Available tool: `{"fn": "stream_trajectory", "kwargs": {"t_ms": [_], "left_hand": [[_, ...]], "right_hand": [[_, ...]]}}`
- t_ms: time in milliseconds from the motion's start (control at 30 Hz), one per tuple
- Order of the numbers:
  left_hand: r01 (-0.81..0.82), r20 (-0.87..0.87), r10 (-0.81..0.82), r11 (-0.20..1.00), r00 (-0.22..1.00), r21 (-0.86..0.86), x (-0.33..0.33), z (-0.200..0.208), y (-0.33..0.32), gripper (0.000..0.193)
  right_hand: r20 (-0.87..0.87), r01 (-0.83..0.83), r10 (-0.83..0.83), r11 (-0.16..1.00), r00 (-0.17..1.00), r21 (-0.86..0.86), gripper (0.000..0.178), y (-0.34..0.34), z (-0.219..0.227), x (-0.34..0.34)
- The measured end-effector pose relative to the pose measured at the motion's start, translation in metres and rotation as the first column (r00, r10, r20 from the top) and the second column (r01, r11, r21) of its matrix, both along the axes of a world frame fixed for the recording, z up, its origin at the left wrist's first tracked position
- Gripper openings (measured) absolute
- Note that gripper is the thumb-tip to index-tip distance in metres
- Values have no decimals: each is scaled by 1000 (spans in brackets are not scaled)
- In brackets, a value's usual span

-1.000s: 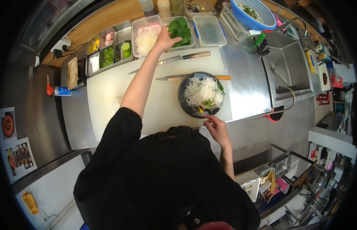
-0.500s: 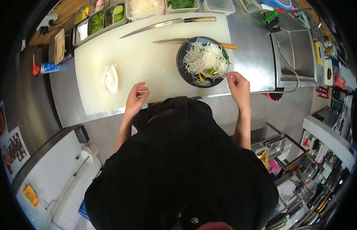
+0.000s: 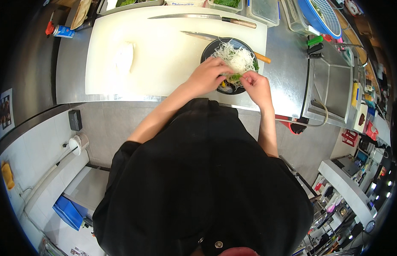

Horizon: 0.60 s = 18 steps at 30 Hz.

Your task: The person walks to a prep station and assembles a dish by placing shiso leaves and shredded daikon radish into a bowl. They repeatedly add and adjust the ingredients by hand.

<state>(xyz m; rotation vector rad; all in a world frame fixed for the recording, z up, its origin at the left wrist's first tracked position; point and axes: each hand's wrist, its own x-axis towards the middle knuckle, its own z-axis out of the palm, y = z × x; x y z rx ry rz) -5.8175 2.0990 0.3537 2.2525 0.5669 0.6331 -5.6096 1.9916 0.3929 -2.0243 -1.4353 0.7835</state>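
A round black bowl [image 3: 205, 52] sits at the right end of the white cutting board [image 3: 164, 59]. It holds a mound of thin white shreds [image 3: 237, 56], with some green leaf and a bit of yellow at its near side. My left hand [image 3: 209, 76] reaches over the bowl's left side, its slightly blurred fingers stretched toward the shreds with the thumb apart. My right hand [image 3: 257, 88] is at the near right rim, thumb and fingertips pinched together beside the green leaf. Whatever is between those fingertips is too small to make out.
A long knife [image 3: 185, 16] lies along the board's far edge. Another knife [image 3: 261, 58] lies partly under the bowl. A folded white cloth [image 3: 125, 57] rests at left. Food containers [image 3: 226, 4] line the back; a sink [image 3: 330, 85] is at right.
My left hand has moved right from the board's near edge to over the bowl. My right hand has shifted slightly inward over the rim. The view has tilted, moving the scene.
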Motion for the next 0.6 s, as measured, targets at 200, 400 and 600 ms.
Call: {"fn": "stream_trajectory", "kwargs": {"t_ms": [200, 400, 600], "left_hand": [[11, -175, 30, 973, 984, 229, 44, -3, -19, 34], [-67, -183, 113, 969, 977, 239, 31, -12, -38, 35], [-123, -135, 149, 975, 980, 185, 38, -10, -31, 22]], "right_hand": [[-193, 172, -151, 980, 969, 98, 9, -20, -9, 28], [-382, 228, -165, 966, 909, 125, 8, -27, -15, 37], [-418, 127, -69, 986, 906, 112, 13, 0, -7, 48]]}}
